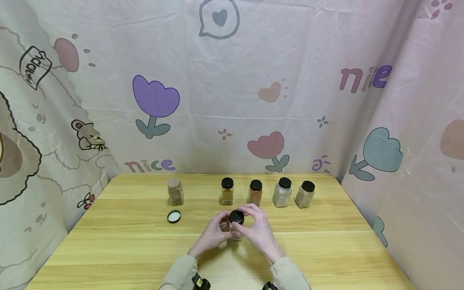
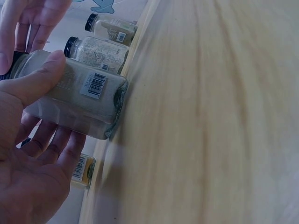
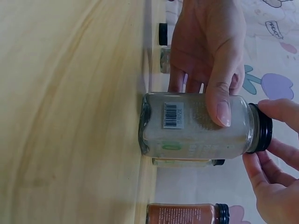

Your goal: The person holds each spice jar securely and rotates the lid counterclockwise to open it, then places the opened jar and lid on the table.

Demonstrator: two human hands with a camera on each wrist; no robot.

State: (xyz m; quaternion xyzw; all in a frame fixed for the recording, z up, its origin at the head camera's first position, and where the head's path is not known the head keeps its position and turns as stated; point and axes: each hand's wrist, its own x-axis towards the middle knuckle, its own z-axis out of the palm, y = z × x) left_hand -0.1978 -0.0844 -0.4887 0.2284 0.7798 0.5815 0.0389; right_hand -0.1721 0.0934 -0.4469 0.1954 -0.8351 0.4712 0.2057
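Observation:
A clear square glass spice jar (image 3: 187, 140) with pale contents and a barcode label stands upright on the wooden table in front of the person. The left hand (image 1: 213, 233) grips its body, thumb across the near side and fingers around the other. Thumb and fingers of the right hand (image 1: 258, 226) pinch the black screw lid (image 1: 237, 216) at its edge. That lid sits on the jar's neck.
Behind the hands stand black-lidded jars: yellow (image 1: 227, 192), orange-brown (image 1: 255, 194), white grainy (image 1: 282, 193) and pale beige (image 1: 305, 195). At the back left is a jar with a pale top (image 1: 175, 193); a loose black lid (image 1: 174, 216) lies before it, white inside up.

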